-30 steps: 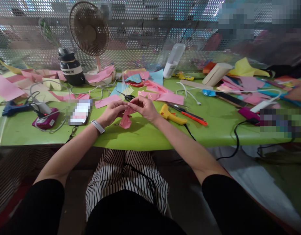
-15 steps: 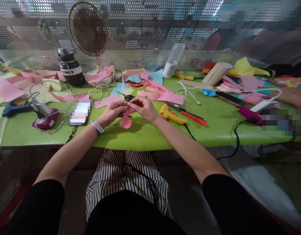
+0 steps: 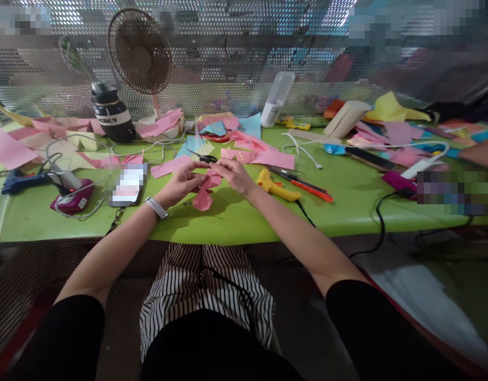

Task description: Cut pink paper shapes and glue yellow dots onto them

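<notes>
My left hand [image 3: 183,184] and my right hand [image 3: 233,175] meet above the green table, fingertips pinched together. Between them is a folded pink paper piece [image 3: 204,197], whose lower end hangs down. Both hands are closed on its upper part, and the fingers cover some of it. Just behind the fingertips lie black scissors [image 3: 206,158]. A yellow glue gun [image 3: 276,187] rests to the right of my right hand. Flat pink paper [image 3: 273,158] lies behind it.
A phone [image 3: 128,184], a purple power socket [image 3: 73,197] and a blue glue gun [image 3: 24,181] are on the left. A bottle [image 3: 114,119] and fan [image 3: 141,55] stand behind. Red-handled tool [image 3: 312,190], cables and a person's hand [image 3: 480,152] are on the right.
The pink paper has turned slightly and shows more of its surface between my hands. My left fingers have straightened a little. The whole view has shifted slightly.
</notes>
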A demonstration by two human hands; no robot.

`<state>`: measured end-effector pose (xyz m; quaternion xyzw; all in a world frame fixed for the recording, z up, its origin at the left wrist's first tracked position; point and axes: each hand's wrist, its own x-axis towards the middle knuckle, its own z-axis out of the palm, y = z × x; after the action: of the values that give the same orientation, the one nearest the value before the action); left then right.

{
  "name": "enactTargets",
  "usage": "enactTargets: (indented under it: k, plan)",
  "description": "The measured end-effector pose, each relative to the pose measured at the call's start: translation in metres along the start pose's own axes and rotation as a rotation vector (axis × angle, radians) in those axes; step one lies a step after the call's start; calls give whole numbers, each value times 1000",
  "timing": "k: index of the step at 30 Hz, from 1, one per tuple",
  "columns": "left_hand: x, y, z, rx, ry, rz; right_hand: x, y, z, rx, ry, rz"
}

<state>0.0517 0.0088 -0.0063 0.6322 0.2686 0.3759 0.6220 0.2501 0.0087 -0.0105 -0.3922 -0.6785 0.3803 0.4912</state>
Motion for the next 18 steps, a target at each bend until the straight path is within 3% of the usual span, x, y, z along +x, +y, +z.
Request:
enactTargets:
  k: [9, 18]
  plan:
    - [-1, 1, 1, 99, -40, 27, -2, -2, -2, -101, -126, -28]
    - [-1, 2, 2, 88, -62, 11, -1, 0, 0, -110, -158, -78]
